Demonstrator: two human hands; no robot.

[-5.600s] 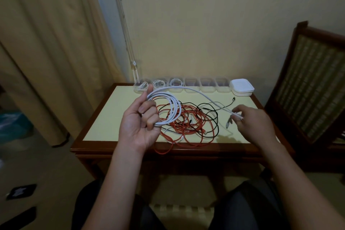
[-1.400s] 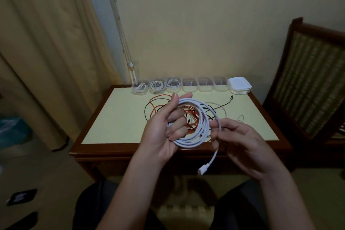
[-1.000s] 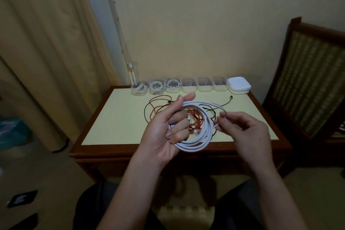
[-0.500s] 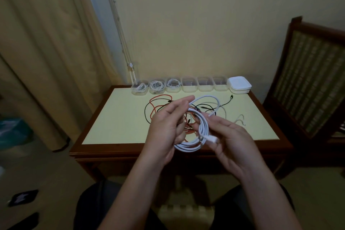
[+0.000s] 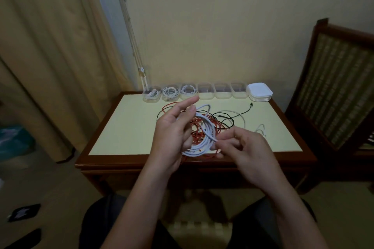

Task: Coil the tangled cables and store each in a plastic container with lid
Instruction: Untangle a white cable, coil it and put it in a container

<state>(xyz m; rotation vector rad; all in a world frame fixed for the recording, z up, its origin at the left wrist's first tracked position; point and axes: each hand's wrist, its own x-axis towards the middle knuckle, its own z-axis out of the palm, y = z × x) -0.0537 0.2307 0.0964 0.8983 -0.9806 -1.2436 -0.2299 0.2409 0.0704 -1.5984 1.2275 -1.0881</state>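
1. The left hand (image 5: 172,135) is raised above the desk's near edge, palm turned inward; its lower fingers are curled through a round coil of smooth white cable (image 5: 209,131), while the forefinger is stretched out straight.
2. The right hand (image 5: 249,147) is closed in a pinch on the loose end of that cable, at the coil's right side (the plug itself cannot be made out).
3. Beneath the coil, a loose tangle of thin red cable (image 5: 197,131) and black cable (image 5: 228,121) is spread over the desk (image 5: 125,123), whose top is matt pale yellow, framed in dark polished wood.
4. Along the far edge a row of clear plastic containers (image 5: 204,92) is lined up; a small white coil is held in each of the three leftmost.
5. Just right of the row, rounded square white lids (image 5: 259,92) are stacked.
6. A wooden chair with woven backing (image 5: 334,87) is set at the right, a beige curtain (image 5: 50,46) at the left.
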